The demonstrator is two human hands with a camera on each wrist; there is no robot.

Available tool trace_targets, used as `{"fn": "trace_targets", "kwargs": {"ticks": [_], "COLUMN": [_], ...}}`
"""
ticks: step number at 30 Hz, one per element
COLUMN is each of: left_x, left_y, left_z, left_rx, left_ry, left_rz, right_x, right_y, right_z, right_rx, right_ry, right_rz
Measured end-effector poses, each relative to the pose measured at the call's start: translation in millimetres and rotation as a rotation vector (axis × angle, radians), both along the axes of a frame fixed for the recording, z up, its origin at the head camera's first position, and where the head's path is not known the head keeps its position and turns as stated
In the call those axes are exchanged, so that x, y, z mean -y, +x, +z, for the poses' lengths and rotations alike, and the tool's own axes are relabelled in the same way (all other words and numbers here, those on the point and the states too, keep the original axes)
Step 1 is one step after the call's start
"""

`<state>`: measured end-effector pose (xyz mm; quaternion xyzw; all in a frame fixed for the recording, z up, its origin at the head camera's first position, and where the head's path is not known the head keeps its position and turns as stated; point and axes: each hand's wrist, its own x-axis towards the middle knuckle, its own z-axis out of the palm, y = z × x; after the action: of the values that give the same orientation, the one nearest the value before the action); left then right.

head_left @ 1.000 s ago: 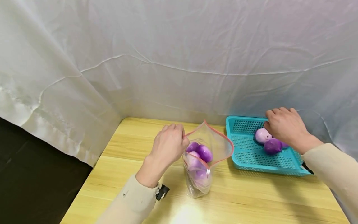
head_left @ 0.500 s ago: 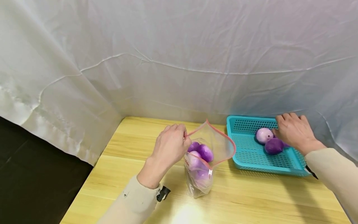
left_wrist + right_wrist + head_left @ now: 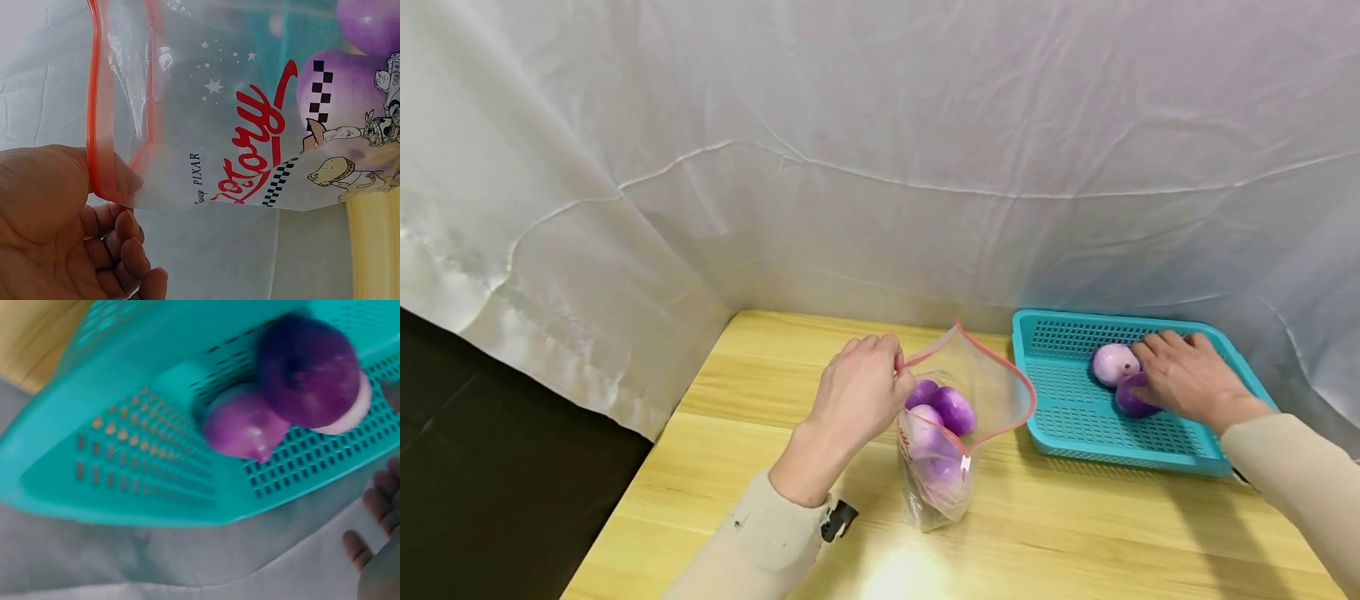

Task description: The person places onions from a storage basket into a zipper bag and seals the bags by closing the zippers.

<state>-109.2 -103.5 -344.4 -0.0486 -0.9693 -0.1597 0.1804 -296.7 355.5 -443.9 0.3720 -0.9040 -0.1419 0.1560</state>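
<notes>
My left hand point(image 3: 859, 392) pinches the left corner of a clear zip bag's point(image 3: 996, 387) red-edged mouth between thumb and finger. The bag stands upright with its mouth spread wide, and several purple onions point(image 3: 953, 410) lie inside. Red lettering point(image 3: 253, 134) shows on its side in the left wrist view. Over the turquoise basket point(image 3: 1056, 425), my right hand point(image 3: 1187, 375) reaches down beside a pale onion point(image 3: 1112, 365) and a dark purple onion point(image 3: 1135, 396). In the right wrist view its fingers point(image 3: 382, 509) are spread around the onions, and a third, pink-purple onion point(image 3: 244, 425) shows.
The basket stands at the back right of the wooden table point(image 3: 745, 375), close to a pale cloth curtain point(image 3: 880, 233). A dark floor area point(image 3: 490, 467) lies beyond the table's left edge.
My right hand has come down into the basket, closer to the dark onion, and now covers the third one in the head view. My left hand keeps its pinch on the bag.
</notes>
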Motion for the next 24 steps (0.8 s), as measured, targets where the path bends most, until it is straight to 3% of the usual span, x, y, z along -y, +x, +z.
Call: {"fn": "trace_targets", "kwargs": {"ticks": [4, 11, 24], "left_x": [0.1, -0.7, -0.3], "left_y": [0.2, 0.7, 1.6], "left_z": [-0.3, 1.1, 2.0], "left_rx": [0.008, 0.039, 0.05], "left_ry": [0.001, 0.007, -0.005], "left_rz": [0.002, 0.001, 0.008], "right_x": [-14, -36, -40], "right_y": [0.0, 1.4, -7.7], "right_z": [-9.4, -22.2, -38.4], "right_rx": [-0.053, -0.081, -0.1], "right_ry": [0.096, 0.266, 0.144], "right_rz": [0.136, 0.202, 0.274]}}
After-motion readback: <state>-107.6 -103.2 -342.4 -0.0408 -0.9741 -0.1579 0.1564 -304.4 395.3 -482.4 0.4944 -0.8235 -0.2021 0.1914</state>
